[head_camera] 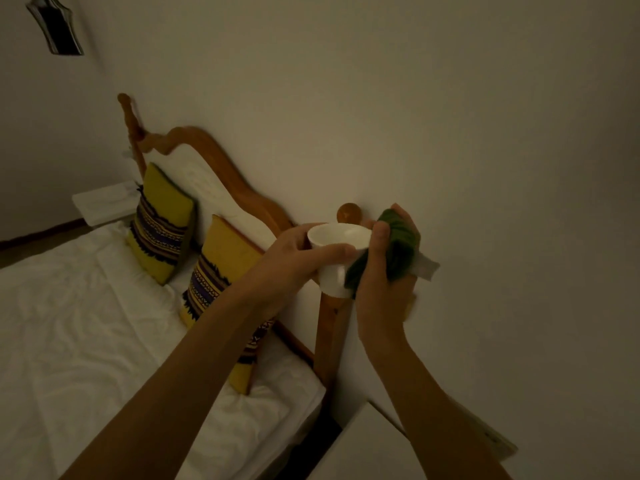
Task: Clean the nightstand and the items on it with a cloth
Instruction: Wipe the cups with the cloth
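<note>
Head view: I see the left hand (298, 252) raised in front of the wall, fingers and thumb curled round a white cup (337, 258), which it holds upright and well above the furniture. The right hand (384, 268) grips a bunched green cloth (398, 242) and presses it against the cup's right side; a pale tag or corner of the cloth sticks out to the right. Both hands are therefore closed on their objects; neither is free. The cup sits between the two hands, just in front of the wooden bedpost (334, 334) with its round knob. The nightstand (367, 445) shows only as a white corner at the lower edge, below the right forearm; whatever is on its top is outside the frame. Beyond it lie the bed (86, 323) and two patterned yellow cushions (159, 226). My assessment: the cup's outer wall is being wiped now. I cannot tell whether the nightstand surface or any other item has been cleaned, so I treat those as outstanding.
</note>
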### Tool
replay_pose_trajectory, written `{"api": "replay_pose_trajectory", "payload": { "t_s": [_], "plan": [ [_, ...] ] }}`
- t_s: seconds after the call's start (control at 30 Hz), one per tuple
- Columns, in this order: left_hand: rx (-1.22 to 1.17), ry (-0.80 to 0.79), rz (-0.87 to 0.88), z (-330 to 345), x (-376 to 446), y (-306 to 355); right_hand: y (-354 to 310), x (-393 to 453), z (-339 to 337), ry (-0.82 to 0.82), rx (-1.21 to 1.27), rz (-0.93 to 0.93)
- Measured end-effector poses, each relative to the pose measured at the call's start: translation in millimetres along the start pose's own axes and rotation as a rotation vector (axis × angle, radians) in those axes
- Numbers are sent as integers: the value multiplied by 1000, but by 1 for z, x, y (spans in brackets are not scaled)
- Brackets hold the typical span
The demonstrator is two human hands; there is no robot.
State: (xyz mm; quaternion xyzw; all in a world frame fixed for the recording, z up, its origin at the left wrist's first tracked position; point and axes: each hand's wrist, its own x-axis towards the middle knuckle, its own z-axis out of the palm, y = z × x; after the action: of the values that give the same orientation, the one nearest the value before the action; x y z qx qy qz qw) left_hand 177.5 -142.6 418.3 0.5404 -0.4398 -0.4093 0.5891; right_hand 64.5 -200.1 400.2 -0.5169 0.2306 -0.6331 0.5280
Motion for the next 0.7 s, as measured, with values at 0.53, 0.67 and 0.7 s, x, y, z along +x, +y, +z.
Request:
{"api": "replay_pose_trajectory", "payload": {
  "t_s": [0.53,0.67,0.7],
  "plan": [
    [207,21,293,-7,-27,-5,10,4,-6,-271,424,493],
    [94,88,286,-11,-23,-17,22,-13,-10,-220,542,711],
    [44,129,262,-10,-23,-20,23,-15,-12,-225,572,767]
  ]
}}
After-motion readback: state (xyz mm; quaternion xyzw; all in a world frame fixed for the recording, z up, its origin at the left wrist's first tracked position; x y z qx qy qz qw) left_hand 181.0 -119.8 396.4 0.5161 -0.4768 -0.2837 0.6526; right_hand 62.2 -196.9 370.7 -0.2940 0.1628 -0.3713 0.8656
